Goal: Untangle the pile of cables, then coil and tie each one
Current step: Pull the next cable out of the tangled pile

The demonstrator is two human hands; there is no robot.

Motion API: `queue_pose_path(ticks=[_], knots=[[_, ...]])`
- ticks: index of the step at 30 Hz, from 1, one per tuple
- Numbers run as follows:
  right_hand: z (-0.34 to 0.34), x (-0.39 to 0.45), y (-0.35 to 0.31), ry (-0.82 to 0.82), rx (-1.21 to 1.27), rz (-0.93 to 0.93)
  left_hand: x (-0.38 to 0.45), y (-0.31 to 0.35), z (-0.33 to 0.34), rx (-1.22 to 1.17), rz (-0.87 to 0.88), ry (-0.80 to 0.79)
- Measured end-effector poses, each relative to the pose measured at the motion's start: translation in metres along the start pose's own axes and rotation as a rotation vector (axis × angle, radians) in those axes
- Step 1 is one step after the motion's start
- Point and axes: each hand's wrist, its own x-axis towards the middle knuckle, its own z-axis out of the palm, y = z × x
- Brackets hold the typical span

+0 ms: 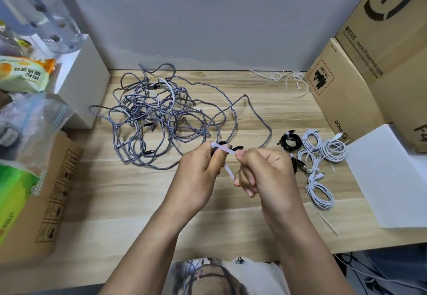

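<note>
Above the pale wood-grain surface (pixel 231 221), the left hand (pixel 198 174) and right hand (pixel 265 172) both pinch a thin white plastic zip tie (pixel 227 152) wrapped round a small coiled black cable (pixel 238 148). A loose tangle of grey braided cables (pixel 161 117) sprawls behind; tied white coils (pixel 321 156) lie right.

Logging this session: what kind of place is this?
Likely a home or small-office desk used for sorting: a wooden tabletop against a wall, shipping boxes stacked right, snack packets left.
</note>
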Motion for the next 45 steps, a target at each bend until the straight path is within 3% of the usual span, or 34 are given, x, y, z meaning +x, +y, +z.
queue_pose_path(ticks=[17, 24, 30, 40, 45], knots=[[0.008, -0.001, 0.002, 0.015, -0.035, 0.043, 0.001, -0.002, 0.002, 0.135, 0.003, 0.060], [0.006, 0.001, 0.002, -0.050, 0.018, 0.107, 0.000, -0.007, 0.003, 0.199, 0.014, -0.021], [0.005, 0.004, 0.008, -0.090, 0.046, 0.088, 0.001, -0.007, 0.001, 0.103, 0.037, -0.005], [-0.009, 0.018, 0.013, 0.018, -0.209, -0.006, -0.001, -0.012, -0.002, 0.129, 0.195, -0.254], [-0.016, 0.021, 0.010, -0.190, -0.061, 0.174, -0.004, -0.016, -0.010, -0.105, 0.205, -0.355]])
